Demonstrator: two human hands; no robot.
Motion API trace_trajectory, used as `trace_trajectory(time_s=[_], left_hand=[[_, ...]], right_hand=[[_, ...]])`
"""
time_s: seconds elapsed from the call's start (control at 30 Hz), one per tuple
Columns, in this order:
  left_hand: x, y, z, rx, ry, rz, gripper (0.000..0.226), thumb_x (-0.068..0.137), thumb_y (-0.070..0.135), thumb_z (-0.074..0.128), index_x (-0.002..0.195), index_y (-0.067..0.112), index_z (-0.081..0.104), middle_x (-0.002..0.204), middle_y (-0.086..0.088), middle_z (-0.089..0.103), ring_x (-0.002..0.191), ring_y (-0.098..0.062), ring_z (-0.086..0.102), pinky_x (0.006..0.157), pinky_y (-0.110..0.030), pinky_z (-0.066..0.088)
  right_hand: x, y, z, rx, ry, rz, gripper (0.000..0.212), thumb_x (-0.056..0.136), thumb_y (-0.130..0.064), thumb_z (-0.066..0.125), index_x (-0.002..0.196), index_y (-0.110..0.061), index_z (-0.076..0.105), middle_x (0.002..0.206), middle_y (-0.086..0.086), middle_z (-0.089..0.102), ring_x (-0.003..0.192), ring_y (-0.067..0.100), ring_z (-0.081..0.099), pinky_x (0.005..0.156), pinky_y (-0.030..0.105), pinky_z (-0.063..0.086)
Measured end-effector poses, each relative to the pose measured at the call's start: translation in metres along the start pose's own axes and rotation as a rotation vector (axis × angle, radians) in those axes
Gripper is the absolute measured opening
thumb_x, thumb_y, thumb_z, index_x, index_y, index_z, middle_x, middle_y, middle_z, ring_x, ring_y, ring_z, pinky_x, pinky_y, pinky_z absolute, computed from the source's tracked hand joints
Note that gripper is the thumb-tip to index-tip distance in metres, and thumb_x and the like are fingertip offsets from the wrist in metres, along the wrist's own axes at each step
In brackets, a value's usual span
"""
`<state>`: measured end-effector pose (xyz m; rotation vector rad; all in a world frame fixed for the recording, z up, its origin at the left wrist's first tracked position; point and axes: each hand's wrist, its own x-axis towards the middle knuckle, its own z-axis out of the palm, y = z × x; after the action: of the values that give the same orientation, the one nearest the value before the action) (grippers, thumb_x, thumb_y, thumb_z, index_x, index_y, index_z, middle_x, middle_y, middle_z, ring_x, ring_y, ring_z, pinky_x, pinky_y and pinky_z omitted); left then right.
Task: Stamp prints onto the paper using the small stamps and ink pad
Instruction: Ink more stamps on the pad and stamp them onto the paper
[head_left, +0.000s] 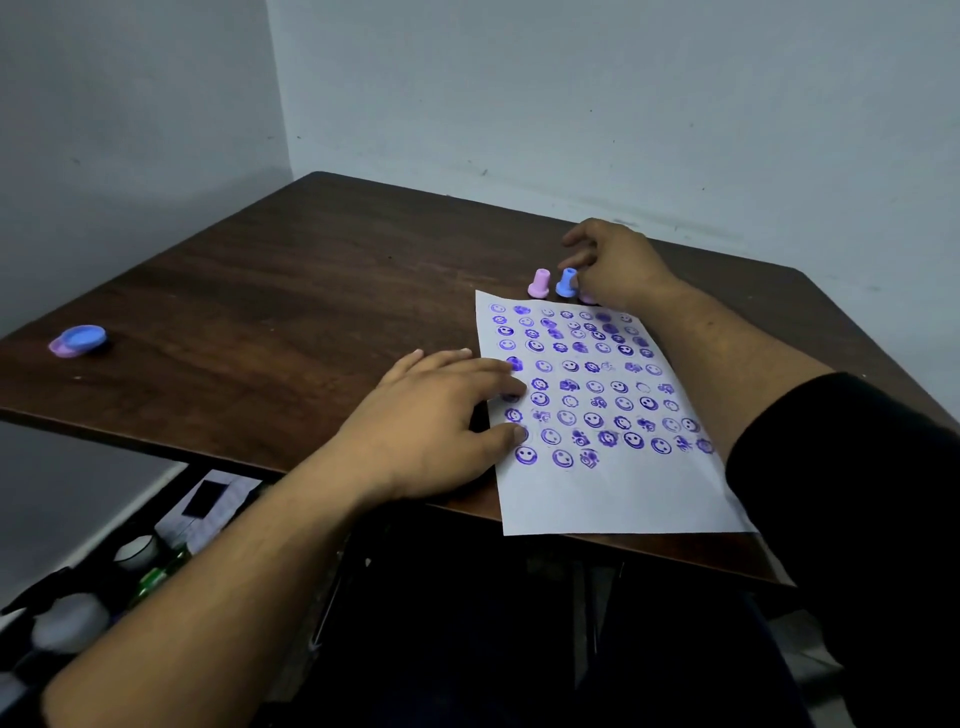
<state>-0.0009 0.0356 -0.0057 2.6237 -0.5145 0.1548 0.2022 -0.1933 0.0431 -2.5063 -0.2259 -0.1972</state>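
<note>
Left hand presses the paper with flat fingers; right hand curls at the stamps, grip hidden. Blue stamp looks light, rigid: pinch its narrow stem.

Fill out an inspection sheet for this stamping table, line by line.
Surface: dark wooden table, set into a corner between pale walls.
Job's things: paper covered with rows of purple prints, its near edge overhanging the table; pink stamp and blue stamp upright just beyond the paper's far edge; a third pink stamp mostly hidden by the right hand; ink pad far left.
Clutter: nothing seen on the table.
Grippers: left hand rests flat on the paper's left edge; right hand reaches over the stamps, grip unclear.
Cables: nothing seen.
Surroundings: bottles and papers on the floor, lower left.
</note>
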Motion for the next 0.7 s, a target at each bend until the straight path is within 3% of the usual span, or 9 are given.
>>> trace_trajectory(time_s=[0.27, 0.4, 0.7], left_hand=[[0.0, -0.0002, -0.0001, -0.006, -0.007, -0.002, 0.055, 0.084, 0.069, 0.047, 0.136, 0.052, 0.048, 0.151, 0.033, 0.037, 0.146, -0.001, 0.021, 0.123, -0.041, 0.011], [-0.0007, 0.0005, -0.0002, -0.011, -0.002, -0.003, 0.057, 0.082, 0.07, 0.046, 0.136, 0.052, 0.048, 0.15, 0.033, 0.038, 0.146, -0.001, 0.021, 0.123, -0.042, 0.011], [-0.0005, -0.0001, -0.0004, -0.013, -0.004, -0.005, 0.053, 0.085, 0.067, 0.05, 0.136, 0.05, 0.049, 0.151, 0.032, 0.038, 0.147, -0.001, 0.021, 0.123, -0.042, 0.011]], right_hand=[[0.0029, 0.0011, 0.0015, -0.098, -0.019, -0.015, 0.045, 0.09, 0.001, 0.066, 0.125, -0.028, 0.066, 0.095, -0.018, 0.075, 0.106, 0.014, 0.072, 0.101, 0.046, 0.058], [0.0024, -0.0001, 0.0005, -0.115, -0.035, -0.025, 0.048, 0.087, -0.001, 0.065, 0.128, -0.026, 0.066, 0.1, -0.013, 0.076, 0.112, 0.016, 0.07, 0.104, 0.047, 0.055], [-0.0003, -0.0042, -0.0037, -0.174, -0.051, -0.012, 0.057, 0.081, -0.027, 0.085, 0.133, -0.031, 0.063, 0.106, -0.016, 0.076, 0.11, 0.013, 0.07, 0.11, 0.048, 0.047]])
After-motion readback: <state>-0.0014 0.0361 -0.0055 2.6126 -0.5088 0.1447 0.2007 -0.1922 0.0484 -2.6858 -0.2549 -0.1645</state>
